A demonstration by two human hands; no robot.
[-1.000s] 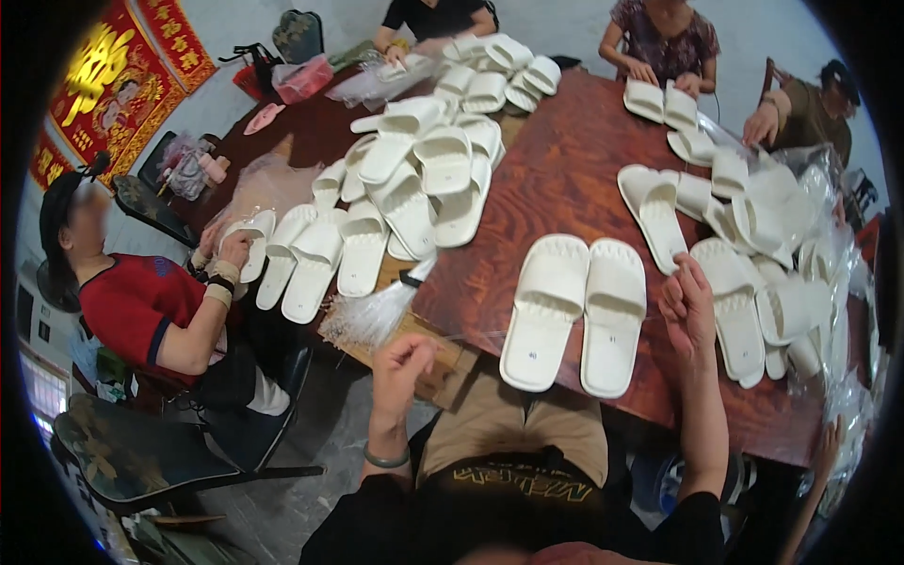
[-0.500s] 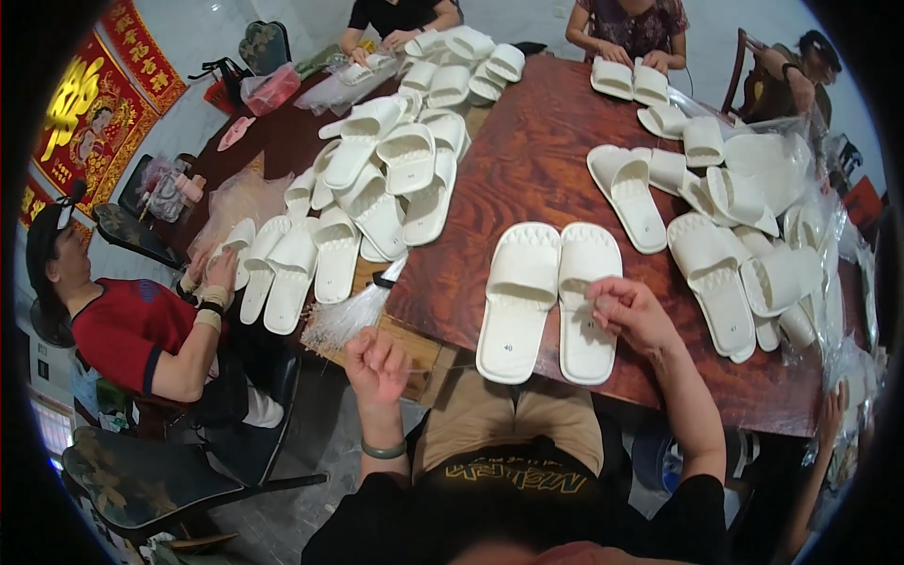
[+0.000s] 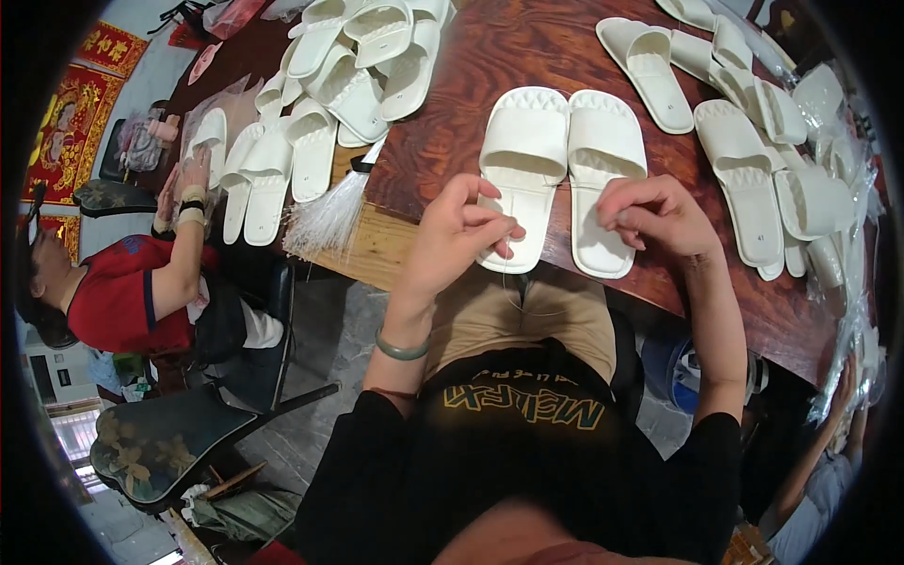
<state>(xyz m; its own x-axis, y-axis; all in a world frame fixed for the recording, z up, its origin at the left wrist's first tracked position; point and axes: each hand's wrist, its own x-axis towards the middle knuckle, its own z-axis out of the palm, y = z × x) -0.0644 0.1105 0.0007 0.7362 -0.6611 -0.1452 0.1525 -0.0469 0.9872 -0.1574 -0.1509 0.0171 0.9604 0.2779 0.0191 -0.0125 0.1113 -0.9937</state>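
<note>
Where hands [image 3: 457,231] intervene, slippers [image 3: 523,160] hide (partly).

Black T-shirt [image 3: 556,461], yellow lettering [image 3: 523,405]; tan trousers [image 3: 513,325]; hands [image 3: 454,229] bare; 1 greenish left-wrist bangle [image 3: 400,354].

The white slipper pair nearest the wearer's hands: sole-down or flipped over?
Sole-down: the left slipper and right slipper both show their tops, straps uppermost.

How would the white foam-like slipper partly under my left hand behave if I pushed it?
The slipper would probably slide, not roll: it lies footbed up. It's likely springy, not floppy: the strap holds an open arch.
</note>
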